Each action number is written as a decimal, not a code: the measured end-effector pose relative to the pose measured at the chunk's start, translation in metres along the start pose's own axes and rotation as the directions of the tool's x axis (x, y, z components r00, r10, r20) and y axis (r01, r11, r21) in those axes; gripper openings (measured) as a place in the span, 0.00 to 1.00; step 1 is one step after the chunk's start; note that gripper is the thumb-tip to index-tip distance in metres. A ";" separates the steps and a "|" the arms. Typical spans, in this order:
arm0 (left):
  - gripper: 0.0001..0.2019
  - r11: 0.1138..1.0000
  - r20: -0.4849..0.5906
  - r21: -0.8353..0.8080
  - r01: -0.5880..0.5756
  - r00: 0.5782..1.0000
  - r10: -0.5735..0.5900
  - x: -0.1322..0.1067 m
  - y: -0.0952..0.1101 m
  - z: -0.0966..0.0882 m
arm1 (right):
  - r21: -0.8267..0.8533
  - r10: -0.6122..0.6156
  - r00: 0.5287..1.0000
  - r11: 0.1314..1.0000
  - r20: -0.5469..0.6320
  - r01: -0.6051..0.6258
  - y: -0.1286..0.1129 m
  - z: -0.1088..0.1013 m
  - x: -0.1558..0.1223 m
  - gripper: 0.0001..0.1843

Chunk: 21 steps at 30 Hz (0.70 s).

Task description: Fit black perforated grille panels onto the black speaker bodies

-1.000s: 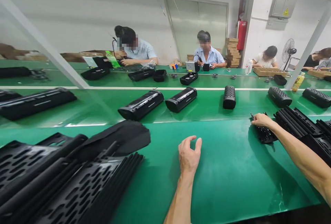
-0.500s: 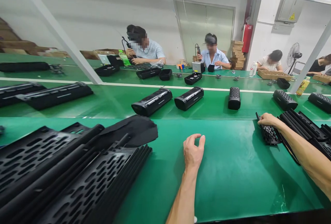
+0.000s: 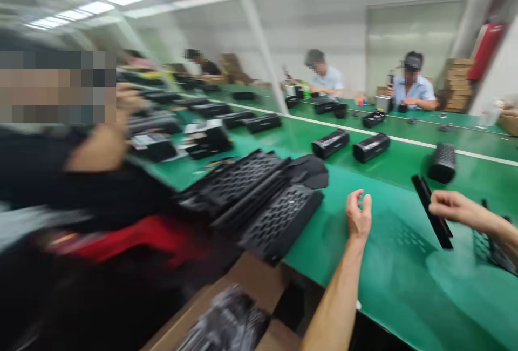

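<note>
My right hand pinches a black perforated panel by its side and holds it above the green table; it is seen nearly edge-on, and its holed shadow falls on the surface. My left hand is over the table with nothing in it, thumb and fingers apart and curved. To the left of that hand lies a stack of black slotted panels, with a flat black sheet at its far end. More black panels lie partly hidden behind my right forearm.
Black speaker-like housings stand on the green conveyor beyond the table. At the left, close by, sits a co-worker in dark clothing. An open cardboard box with plastic-wrapped contents is below the table edge. Co-workers sit across the line.
My view has swung left, bringing the neighbouring co-worker and the box into sight. My right hand has lifted the panel off the pile at the right. My left hand stays empty.
</note>
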State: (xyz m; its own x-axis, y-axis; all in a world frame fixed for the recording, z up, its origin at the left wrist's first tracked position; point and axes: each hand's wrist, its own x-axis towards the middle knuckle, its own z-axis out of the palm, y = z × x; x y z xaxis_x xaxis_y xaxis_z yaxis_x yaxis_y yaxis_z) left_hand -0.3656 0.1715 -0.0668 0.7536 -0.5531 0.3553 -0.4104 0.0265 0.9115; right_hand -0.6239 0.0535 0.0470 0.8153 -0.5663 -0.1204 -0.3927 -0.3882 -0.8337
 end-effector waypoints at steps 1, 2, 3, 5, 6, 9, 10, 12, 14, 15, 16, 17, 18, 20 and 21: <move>0.17 1.000 -0.041 0.015 0.006 0.999 -0.005 0.001 -0.001 -0.007 | -0.141 -0.066 0.991 0.987 0.118 0.083 -0.006 0.026 0.007 0.20; 0.17 0.999 -0.075 0.030 0.011 0.997 -0.009 0.003 -0.002 -0.014 | -0.276 -0.124 0.963 0.942 0.239 0.190 -0.010 0.051 0.012 0.16; 0.17 0.999 -0.096 0.043 0.014 0.995 -0.010 0.003 -0.004 -0.021 | -0.384 -0.149 0.927 0.879 0.343 0.284 -0.012 0.072 0.015 0.13; 0.17 0.998 -0.099 0.068 0.014 0.995 -0.007 0.001 -0.008 -0.034 | -0.495 -0.146 0.872 0.774 0.467 0.395 -0.011 0.101 0.022 0.09; 0.16 0.997 -0.085 0.080 0.010 0.996 -0.003 -0.001 -0.010 -0.037 | -0.520 -0.115 0.854 0.750 0.507 0.409 -0.011 0.106 0.027 0.08; 0.11 0.994 -0.040 0.109 0.005 0.999 -0.001 -0.008 -0.017 -0.037 | -0.493 -0.036 0.806 0.775 0.590 0.396 -0.021 0.100 0.062 0.08; 0.11 0.993 -0.033 0.114 0.010 0.999 -0.007 -0.009 -0.019 -0.034 | -0.463 -0.057 0.805 0.793 0.591 0.396 -0.029 0.095 0.081 0.08; 0.10 0.992 -0.034 0.123 0.033 0.999 -0.029 -0.008 -0.022 -0.027 | -0.426 -0.164 0.858 0.813 0.487 0.397 -0.053 0.093 0.128 0.10; 0.09 0.989 -0.044 0.133 0.065 0.997 -0.059 -0.006 -0.023 -0.022 | -0.497 -0.212 0.946 0.810 0.246 0.311 -0.077 0.108 0.181 0.13; 0.08 0.987 -0.048 0.140 0.080 0.996 -0.074 -0.005 -0.024 -0.020 | -0.512 -0.229 0.956 0.808 0.184 0.292 -0.087 0.121 0.206 0.13; 0.07 0.985 -0.051 0.147 0.091 0.995 -0.084 -0.005 -0.024 -0.020 | -0.520 -0.234 0.960 0.808 0.151 0.278 -0.095 0.136 0.229 0.13; 0.05 0.983 -0.050 0.154 0.098 0.995 -0.091 -0.005 -0.025 -0.021 | -0.527 -0.235 0.965 0.809 0.118 0.261 -0.101 0.152 0.250 0.12; 0.05 0.982 -0.046 0.160 0.102 0.994 -0.095 -0.006 -0.025 -0.022 | -0.531 -0.231 0.968 0.810 0.098 0.247 -0.105 0.167 0.267 0.10; 0.04 0.981 -0.035 0.164 0.104 0.994 -0.100 -0.009 -0.026 -0.024 | -0.543 -0.209 0.975 0.811 0.075 0.216 -0.106 0.191 0.291 0.07; 0.04 0.982 -0.032 0.160 0.104 0.994 -0.100 -0.010 -0.026 -0.025 | -0.550 -0.198 0.978 0.810 0.071 0.205 -0.104 0.197 0.299 0.05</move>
State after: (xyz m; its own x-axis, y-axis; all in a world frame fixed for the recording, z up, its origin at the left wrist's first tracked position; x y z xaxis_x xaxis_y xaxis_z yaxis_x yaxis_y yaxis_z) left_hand -0.3494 0.1974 -0.0892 0.8068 -0.5264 0.2682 -0.4065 -0.1651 0.8986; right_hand -0.2554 0.0682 -0.0084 0.9053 -0.4247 0.0093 -0.3853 -0.8302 -0.4030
